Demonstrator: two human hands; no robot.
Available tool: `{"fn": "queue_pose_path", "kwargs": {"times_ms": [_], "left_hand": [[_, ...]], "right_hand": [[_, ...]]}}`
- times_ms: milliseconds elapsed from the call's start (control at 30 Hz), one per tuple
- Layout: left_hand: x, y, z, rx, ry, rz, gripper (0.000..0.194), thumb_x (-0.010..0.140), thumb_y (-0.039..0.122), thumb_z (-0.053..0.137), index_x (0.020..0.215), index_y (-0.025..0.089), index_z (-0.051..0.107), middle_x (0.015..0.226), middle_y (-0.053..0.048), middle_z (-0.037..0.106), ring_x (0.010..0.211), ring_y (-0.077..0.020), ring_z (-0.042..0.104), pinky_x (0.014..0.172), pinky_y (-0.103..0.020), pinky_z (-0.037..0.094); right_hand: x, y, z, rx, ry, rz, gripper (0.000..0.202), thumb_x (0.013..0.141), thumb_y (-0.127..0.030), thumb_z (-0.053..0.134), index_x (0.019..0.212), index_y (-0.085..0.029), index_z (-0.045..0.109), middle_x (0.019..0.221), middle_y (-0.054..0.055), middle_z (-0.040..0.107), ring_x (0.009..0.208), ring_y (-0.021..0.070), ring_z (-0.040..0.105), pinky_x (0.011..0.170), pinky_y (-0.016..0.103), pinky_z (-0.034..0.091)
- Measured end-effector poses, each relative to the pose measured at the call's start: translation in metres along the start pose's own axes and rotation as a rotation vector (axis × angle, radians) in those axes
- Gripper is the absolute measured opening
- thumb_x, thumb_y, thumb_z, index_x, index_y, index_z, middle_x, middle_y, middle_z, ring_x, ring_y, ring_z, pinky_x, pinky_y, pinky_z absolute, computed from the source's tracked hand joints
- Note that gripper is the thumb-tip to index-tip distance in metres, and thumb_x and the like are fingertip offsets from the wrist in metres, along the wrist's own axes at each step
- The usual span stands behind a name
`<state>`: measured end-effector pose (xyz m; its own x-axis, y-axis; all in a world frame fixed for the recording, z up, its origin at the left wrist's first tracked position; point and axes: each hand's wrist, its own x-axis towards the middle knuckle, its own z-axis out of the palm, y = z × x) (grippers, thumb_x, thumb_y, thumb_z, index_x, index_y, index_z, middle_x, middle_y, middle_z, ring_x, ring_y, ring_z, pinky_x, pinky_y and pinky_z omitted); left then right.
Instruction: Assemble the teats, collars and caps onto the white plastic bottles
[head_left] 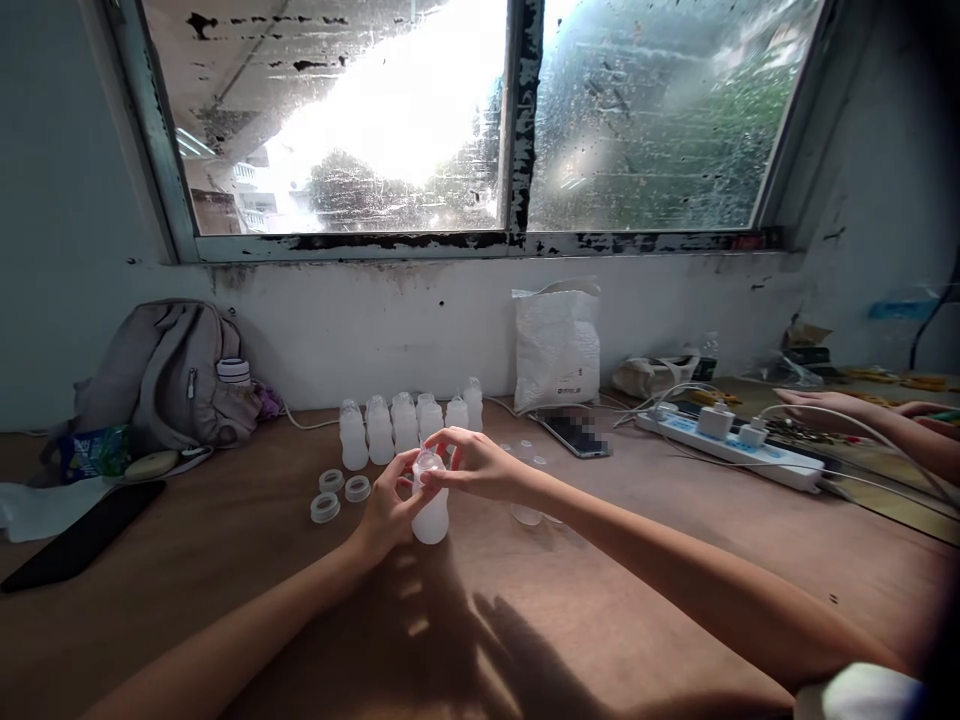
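Hands [484, 467] around bottle [430, 518], rings [325, 517] beside

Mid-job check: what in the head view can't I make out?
All in the head view:
Held bottle: neck partly covered by the left hand and right hand.
Phone: screen partly hidden by a pixelated patch.
Co-worker's hand: the rest of that person is cut off by the right edge.
White bag: print too small.
Left window pane: outdoors washed out by glare.

Bare left hand [391, 507], bare right hand [484, 467], slender uncovered forearms [660, 555], white cloth [862, 690] beside the right one (partly cropped)
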<state>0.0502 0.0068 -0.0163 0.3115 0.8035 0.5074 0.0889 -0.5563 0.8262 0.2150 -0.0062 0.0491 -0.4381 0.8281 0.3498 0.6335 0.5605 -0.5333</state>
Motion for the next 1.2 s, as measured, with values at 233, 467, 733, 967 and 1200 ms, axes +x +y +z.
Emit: {"fn": "queue_pose_path", "kwargs": {"times_ms": [233,467,733,967,1200], "left_hand": [[-0.008,-0.013,0.005,-0.178,-0.136,-0.085,0.053,0.065,0.033,0.067,0.111,0.018,0.046,0.102,-0.008,0.058,0.091,-0.0217,0.054,0.076,-0.030,0.042],[-0.011,-0.017,0.003,-0.278,-0.251,-0.263,0.043,0.062,0.029,0.070,0.099,0.013,0.055,0.094,-0.009,0.061,0.083,-0.0209,0.056,0.071,-0.029,0.042],[-0.014,-0.008,-0.001,-0.496,-0.437,-0.310,0.045,0.060,0.021,0.067,0.103,0.013,0.053,0.089,-0.009,0.063,0.076,-0.0207,0.058,0.069,-0.030,0.043],[-0.011,-0.010,-0.001,-0.534,-0.304,-0.445,0.033,0.067,0.033,0.061,0.094,0.014,0.060,0.072,-0.004,0.056,0.059,-0.0139,0.053,0.050,-0.024,0.043],[-0.011,-0.001,0.000,-0.540,-0.221,-0.440,0.042,0.068,0.033,0.063,0.107,0.018,0.055,0.094,-0.007,0.056,0.076,-0.0176,0.054,0.054,-0.024,0.047]], "right_hand": [[0.005,0.001,0.010,-0.033,0.017,-0.031,0.038,0.068,-0.040,0.062,0.096,-0.014,0.061,0.084,0.007,0.061,0.070,0.0152,0.055,0.060,0.025,0.045],[0.004,0.006,-0.005,0.368,-0.255,-0.037,0.039,0.071,-0.036,0.061,0.103,-0.013,0.059,0.093,0.006,0.062,0.080,0.0158,0.056,0.069,0.025,0.046],[0.002,0.020,-0.019,0.662,-0.493,-0.017,0.046,0.071,-0.026,0.064,0.113,-0.016,0.052,0.101,0.007,0.058,0.089,0.0145,0.054,0.077,0.025,0.042],[0.001,0.045,-0.017,0.665,-0.398,0.159,0.047,0.065,-0.033,0.068,0.107,-0.017,0.055,0.092,0.005,0.059,0.078,0.0121,0.055,0.067,0.023,0.046],[-0.001,0.050,-0.025,0.596,-0.399,0.191,0.047,0.062,-0.032,0.070,0.104,-0.016,0.057,0.088,0.004,0.059,0.074,0.0126,0.056,0.063,0.023,0.046]]}}
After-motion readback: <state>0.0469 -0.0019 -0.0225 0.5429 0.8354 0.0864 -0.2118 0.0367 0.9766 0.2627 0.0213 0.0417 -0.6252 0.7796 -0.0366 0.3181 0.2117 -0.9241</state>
